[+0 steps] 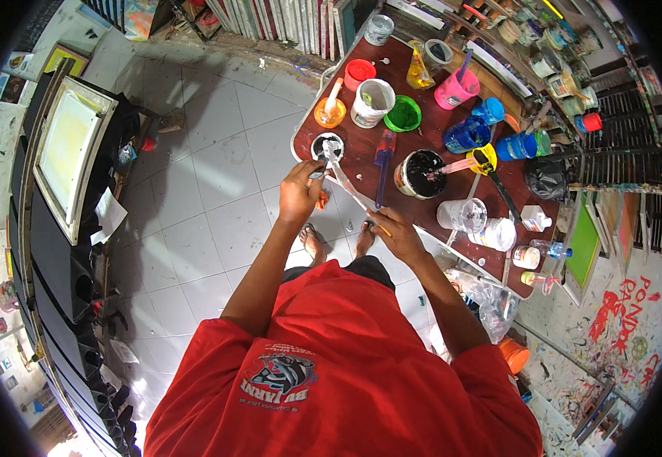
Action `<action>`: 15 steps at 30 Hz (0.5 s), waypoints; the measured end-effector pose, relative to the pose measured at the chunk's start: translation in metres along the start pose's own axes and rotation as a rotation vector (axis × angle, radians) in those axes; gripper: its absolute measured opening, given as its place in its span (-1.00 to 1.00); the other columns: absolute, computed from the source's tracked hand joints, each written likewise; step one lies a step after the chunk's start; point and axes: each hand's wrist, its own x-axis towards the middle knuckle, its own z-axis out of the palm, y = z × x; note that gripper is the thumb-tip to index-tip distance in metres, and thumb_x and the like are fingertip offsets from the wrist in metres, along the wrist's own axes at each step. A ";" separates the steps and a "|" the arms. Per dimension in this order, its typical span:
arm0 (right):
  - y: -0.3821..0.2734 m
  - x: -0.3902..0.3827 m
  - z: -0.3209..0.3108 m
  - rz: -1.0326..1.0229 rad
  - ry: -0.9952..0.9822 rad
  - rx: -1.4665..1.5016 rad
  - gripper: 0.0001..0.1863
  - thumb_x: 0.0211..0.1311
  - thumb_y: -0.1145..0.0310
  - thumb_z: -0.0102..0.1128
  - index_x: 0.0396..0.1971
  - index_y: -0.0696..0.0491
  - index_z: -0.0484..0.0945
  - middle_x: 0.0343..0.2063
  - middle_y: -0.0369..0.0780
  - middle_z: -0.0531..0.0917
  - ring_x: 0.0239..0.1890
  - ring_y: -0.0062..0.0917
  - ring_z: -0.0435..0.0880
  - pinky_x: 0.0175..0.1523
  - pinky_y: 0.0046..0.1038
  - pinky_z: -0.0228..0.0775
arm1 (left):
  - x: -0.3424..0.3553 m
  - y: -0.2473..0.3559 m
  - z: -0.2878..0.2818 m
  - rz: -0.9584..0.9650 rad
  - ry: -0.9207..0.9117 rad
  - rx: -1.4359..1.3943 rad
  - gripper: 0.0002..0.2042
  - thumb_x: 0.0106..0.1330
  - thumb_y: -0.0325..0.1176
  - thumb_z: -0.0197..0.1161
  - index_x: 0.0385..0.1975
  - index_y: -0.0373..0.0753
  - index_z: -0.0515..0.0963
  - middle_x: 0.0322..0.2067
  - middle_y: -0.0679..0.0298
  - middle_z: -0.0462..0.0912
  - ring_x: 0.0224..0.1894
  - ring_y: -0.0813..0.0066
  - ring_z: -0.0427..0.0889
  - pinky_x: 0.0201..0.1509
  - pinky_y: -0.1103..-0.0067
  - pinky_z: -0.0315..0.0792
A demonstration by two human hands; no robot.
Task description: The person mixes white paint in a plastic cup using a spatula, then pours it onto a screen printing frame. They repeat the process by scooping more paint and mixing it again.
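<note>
Stick: we hold a long thin stick [350,189], smeared white, above the desk [361,148] edge.
Axis: it runs from 11 o'clock, at a small cup [326,145], down to 5 o'clock.
Left hand [299,192]: our grip is closed on the stick's upper part, just below the cup.
Right hand [398,233]: fingers pinched on the lower end; something thin and yellow shows there, too small to tell.
Handling: we judge it light, stiff and slick with wet paint; the dry lower end is the safer hold.
Around: a black pot [420,174] at 3 o'clock, a blue scraper [382,156] just beside it.
</note>
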 end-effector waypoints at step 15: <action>-0.017 -0.061 -0.005 0.500 0.534 0.650 -0.71 0.40 0.39 0.04 0.01 0.19 0.56 -0.25 -0.14 0.65 -0.27 -0.49 0.62 -0.10 -0.47 0.49 | -0.002 0.008 -0.009 -0.026 -0.094 -0.039 -0.71 0.10 -0.48 0.30 -0.13 -0.28 0.57 -0.15 0.06 0.64 -0.10 0.07 0.62 0.00 0.36 0.49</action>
